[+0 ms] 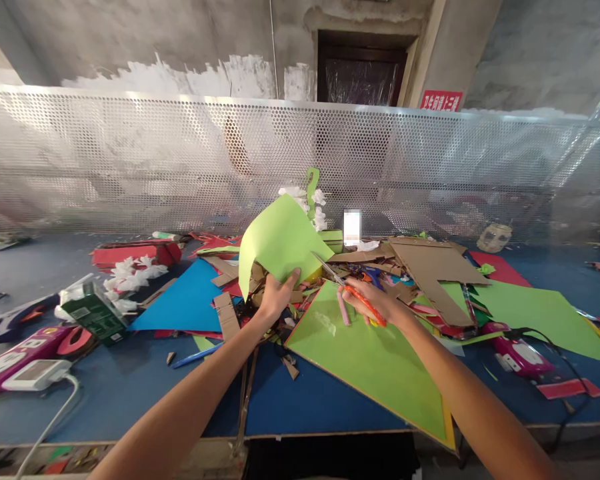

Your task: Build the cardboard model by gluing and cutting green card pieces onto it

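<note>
- We hold a light green sheet [287, 237] up over the middle of the counter [325, 403], its left side curling downward.
- Our left hand [277, 297] grasps that sheet by its lower edge, the thumb lying on the near face.
- Our right hand [367, 298] is closed around the orange handles of a pair of scissors [381, 316]; the blades reach the sheet's lower right part, though we cannot tell whether they are cutting through.
- Beneath our right hand lies a larger green panel [380, 370], its near corner jutting past the counter's front edge, with a pink stick [343, 309] by its far part.
- To the left we have a blue sheet [180, 300], a blue pen [196, 356], white paper-like flowers [133, 277] and a tilted dark green box [94, 310].
- To the right, a brown cardboard piece [433, 260] rests on scraps.
- Behind everything stands a perforated metal screen [180, 160].
</note>
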A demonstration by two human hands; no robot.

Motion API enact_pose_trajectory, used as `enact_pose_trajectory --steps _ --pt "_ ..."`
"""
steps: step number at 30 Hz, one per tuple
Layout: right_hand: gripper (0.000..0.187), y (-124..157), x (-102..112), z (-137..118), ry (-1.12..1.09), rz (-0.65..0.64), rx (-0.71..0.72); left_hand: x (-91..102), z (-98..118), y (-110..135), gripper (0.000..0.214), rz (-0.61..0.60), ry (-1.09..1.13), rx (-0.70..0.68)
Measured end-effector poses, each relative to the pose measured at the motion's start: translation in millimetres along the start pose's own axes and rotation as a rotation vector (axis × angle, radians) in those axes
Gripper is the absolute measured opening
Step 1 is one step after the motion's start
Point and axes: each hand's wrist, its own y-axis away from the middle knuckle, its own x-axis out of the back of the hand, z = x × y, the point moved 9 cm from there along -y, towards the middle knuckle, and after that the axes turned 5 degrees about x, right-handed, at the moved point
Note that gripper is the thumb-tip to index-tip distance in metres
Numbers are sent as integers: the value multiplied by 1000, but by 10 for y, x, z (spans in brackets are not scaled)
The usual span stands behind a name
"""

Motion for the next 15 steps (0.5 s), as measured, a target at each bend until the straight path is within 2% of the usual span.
enact_pose_trajectory --steps 6,15 --pt "50 -12 13 56 23 25 10 1 -47 -38 55 -2 40 3" --pt "47 -19 17 46 57 66 10 27 -81 -50 58 6 55 15"
